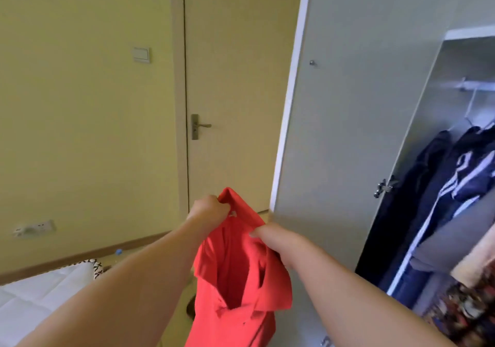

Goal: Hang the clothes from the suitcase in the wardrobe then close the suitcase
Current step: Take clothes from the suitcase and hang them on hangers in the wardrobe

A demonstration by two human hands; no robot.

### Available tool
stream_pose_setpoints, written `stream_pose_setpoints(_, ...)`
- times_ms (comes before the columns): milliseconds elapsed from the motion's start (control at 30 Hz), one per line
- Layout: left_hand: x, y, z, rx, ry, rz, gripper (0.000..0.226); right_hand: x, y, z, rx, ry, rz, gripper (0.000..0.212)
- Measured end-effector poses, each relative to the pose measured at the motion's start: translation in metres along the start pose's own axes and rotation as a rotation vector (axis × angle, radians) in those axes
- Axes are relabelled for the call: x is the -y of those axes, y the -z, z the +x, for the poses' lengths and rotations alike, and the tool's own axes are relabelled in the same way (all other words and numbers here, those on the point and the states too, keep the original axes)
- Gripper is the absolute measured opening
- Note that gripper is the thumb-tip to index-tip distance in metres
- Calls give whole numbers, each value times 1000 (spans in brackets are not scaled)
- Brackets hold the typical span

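Lower centre of the frame: a red polo shirt (235, 279) hangs from my two hands in front of the open wardrobe door (334, 132). My left hand (211, 210) pinches one side of the collar, fingers curled round the cloth. My right hand (270, 242) pinches the other side with the thumb on top, so the neck gapes between them and the body of the shirt drops out of the bottom edge. I can see no hanger in the shirt. At the right edge the wardrobe (439, 92) stands open, with a rail (479, 86) crossing the top of the compartment and a white hanger (471, 105) hooked on it. Dark garments (428, 186) already hang below, with a patterned piece at lower right. Whether those came from the suitcase I cannot tell. The suitcase itself is out of view, so I cannot say what is left in it or whether its lid is up. By my reading the job is in mid-course: this shirt is out and brought up to the wardrobe, but it is well apart from the rail. It needs a hanger and a place on the rail, then any clothes left follow, and last the suitcase is to be closed. A closed room door (235, 78) fills the upper centre, and a white bed corner (40, 293) shows at lower left.
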State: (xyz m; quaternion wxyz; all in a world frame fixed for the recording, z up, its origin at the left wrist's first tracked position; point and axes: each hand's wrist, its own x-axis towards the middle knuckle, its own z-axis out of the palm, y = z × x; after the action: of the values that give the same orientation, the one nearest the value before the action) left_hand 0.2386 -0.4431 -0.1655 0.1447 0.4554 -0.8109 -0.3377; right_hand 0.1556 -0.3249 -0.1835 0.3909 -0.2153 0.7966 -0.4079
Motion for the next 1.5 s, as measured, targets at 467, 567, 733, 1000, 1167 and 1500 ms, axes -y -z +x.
stream_pose_setpoints(467, -144, -94, -123, 61, -339, 44, 29, -112, 188, -152, -688, -4, 130, 38)
stream_pose_setpoints(567, -182, -123, -142, 150, -316, -171, 30, -134, 224, -183, -788, 20, 164, 37)
stream_pose_setpoints(733, -254, -169, -191, 554, -208, -659, 14, -170, 270, -231, -961, 20, 214, 19)
stream_pose_setpoints(1000, -361, -201, -257, 835, -271, -882, 17, -204, 327, -289, -1117, 34, 265, 30)
stream_pose_setpoints(1167, -421, -223, -289, 924, -338, -969, 25, -221, 367, -312, -1197, 33, 304, 12)
stream_pose_setpoints(1500, -525, -307, -327, 1087, -368, -848, 60, -245, 471, -361, -1533, 21, 338, 35)
